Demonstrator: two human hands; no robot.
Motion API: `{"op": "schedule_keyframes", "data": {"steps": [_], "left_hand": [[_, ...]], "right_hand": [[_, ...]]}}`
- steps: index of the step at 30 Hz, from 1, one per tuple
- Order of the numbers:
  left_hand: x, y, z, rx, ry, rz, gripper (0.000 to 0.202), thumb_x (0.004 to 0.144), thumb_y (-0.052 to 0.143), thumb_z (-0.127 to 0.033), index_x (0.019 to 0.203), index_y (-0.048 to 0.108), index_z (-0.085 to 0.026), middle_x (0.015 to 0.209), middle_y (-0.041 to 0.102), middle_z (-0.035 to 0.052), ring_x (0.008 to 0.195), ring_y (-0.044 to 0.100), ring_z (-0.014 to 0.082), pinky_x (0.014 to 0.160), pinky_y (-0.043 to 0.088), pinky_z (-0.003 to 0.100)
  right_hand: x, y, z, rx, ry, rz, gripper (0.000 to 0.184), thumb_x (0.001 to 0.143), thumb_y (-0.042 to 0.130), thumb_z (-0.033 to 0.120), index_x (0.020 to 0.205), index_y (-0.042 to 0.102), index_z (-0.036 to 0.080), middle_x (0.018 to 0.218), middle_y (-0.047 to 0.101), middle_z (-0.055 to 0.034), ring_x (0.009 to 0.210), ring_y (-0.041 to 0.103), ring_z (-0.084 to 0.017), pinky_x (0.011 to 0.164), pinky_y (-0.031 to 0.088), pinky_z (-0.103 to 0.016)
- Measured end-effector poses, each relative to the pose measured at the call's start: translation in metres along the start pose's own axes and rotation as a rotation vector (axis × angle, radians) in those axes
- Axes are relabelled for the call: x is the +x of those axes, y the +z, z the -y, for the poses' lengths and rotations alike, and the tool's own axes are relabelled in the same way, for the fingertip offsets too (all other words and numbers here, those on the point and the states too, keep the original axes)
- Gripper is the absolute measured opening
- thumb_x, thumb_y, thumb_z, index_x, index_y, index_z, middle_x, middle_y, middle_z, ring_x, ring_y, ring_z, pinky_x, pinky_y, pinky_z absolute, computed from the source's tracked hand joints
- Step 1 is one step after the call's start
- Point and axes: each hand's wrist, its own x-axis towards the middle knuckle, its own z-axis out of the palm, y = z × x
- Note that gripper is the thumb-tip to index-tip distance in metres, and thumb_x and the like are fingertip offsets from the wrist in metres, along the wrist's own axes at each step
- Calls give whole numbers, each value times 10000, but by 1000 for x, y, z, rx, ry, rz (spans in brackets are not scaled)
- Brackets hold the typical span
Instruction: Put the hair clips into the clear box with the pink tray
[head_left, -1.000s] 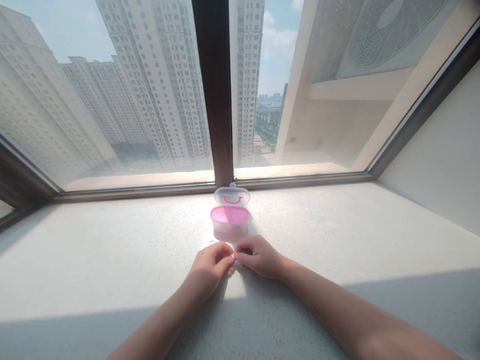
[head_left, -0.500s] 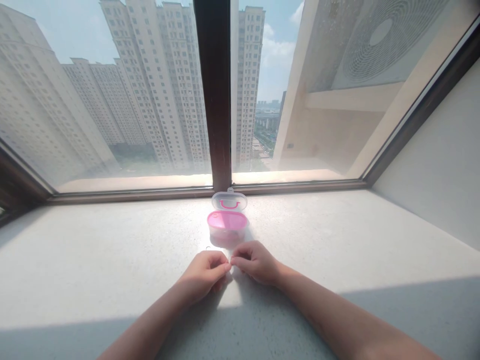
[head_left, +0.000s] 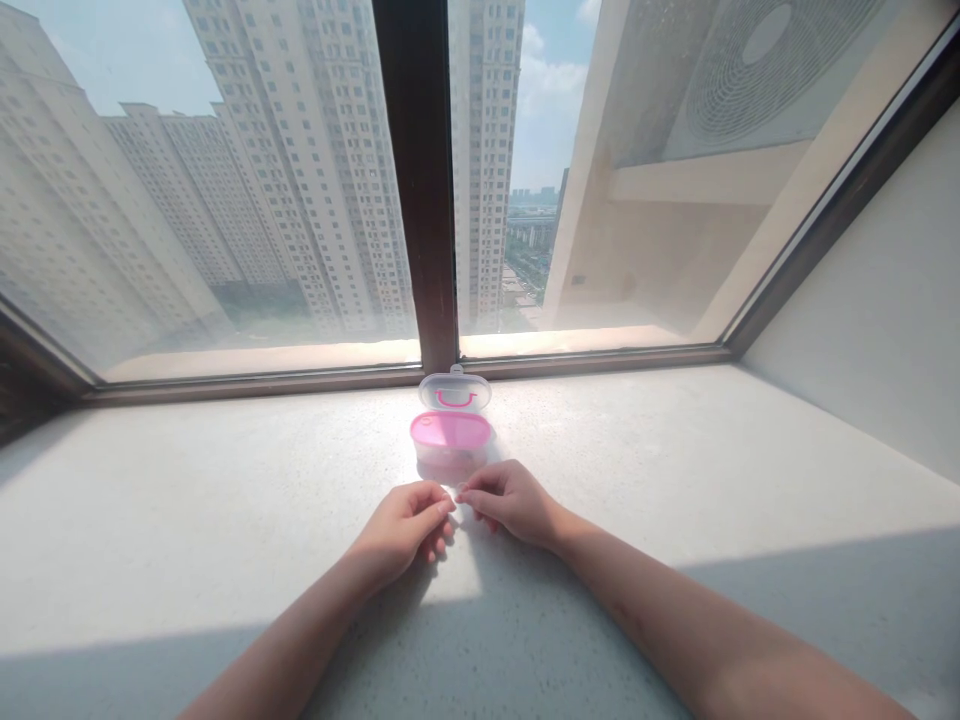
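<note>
A small clear plastic box (head_left: 450, 445) with a pink inside stands open on the white stone window sill (head_left: 225, 500), its clear lid (head_left: 455, 392) tipped back against the window frame. Just in front of it my left hand (head_left: 401, 528) and my right hand (head_left: 510, 500) meet fingertip to fingertip, both pinched. Whatever is between the fingertips is too small to make out. Both forearms reach in from the bottom of the view.
A dark window post (head_left: 420, 190) rises behind the box, with glass panes on both sides showing tall apartment blocks. A white wall (head_left: 877, 300) closes the sill on the right. Shadow covers the near strip of the sill.
Both hands have stayed pinched together in front of the box, shifting slightly left and a little closer to it. The view has moved a little.
</note>
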Motion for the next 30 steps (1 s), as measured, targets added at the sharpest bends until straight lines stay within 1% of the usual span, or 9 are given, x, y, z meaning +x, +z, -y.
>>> {"op": "schedule_keyframes", "data": {"steps": [6, 13, 17, 20, 24, 27, 30], "left_hand": [[2, -2, 4, -26, 11, 14, 278, 815, 569, -402, 760, 536, -132, 652, 593, 25, 496, 541, 92, 437, 410, 194], [2, -1, 3, -33, 16, -3, 266, 809, 573, -395, 753, 531, -138, 644, 595, 23, 483, 539, 92, 423, 413, 190], [1, 1, 1, -35, 18, -11, 264, 801, 575, -398, 762, 537, -139, 632, 588, 19, 472, 533, 97, 411, 407, 194], [1, 2, 1, -29, 34, -38, 264, 804, 564, -396, 729, 521, -147, 603, 569, 9, 466, 519, 100, 400, 391, 193], [1, 2, 3, 5, 75, -44, 253, 803, 559, -393, 723, 526, -156, 587, 555, 2, 470, 500, 106, 391, 364, 191], [0, 2, 7, 63, 93, -3, 237, 821, 537, -384, 728, 537, -165, 579, 548, -5, 470, 482, 103, 407, 359, 194], [-2, 3, 9, 128, 119, 19, 234, 843, 507, -370, 718, 526, -174, 558, 528, -19, 467, 464, 100, 422, 352, 197]], "right_hand": [[-1, 0, 1, -41, -23, 21, 181, 786, 598, 256, 738, 692, 109, 551, 574, 7, 414, 498, -80, 399, 358, -182], [0, 1, -2, 18, 15, 26, 161, 771, 598, 257, 725, 666, 118, 542, 558, 15, 424, 503, -89, 408, 374, -191], [-1, 0, -2, 33, 32, 57, 128, 760, 560, 212, 699, 634, 128, 529, 530, 30, 414, 481, -82, 402, 343, -188], [-1, 1, 0, -36, 13, 92, 132, 744, 529, 170, 622, 569, 141, 486, 469, 49, 403, 435, -73, 398, 301, -186], [-1, 4, 3, -189, -83, 103, 201, 724, 534, 141, 534, 469, 145, 476, 387, 60, 471, 378, -64, 450, 271, -190], [-1, 4, 3, -230, -106, 116, 217, 739, 536, 155, 536, 460, 143, 495, 381, 57, 503, 355, -66, 470, 263, -197], [-2, 4, 3, -212, -105, 112, 216, 761, 535, 172, 555, 477, 142, 504, 396, 54, 508, 369, -68, 472, 271, -196]]}}
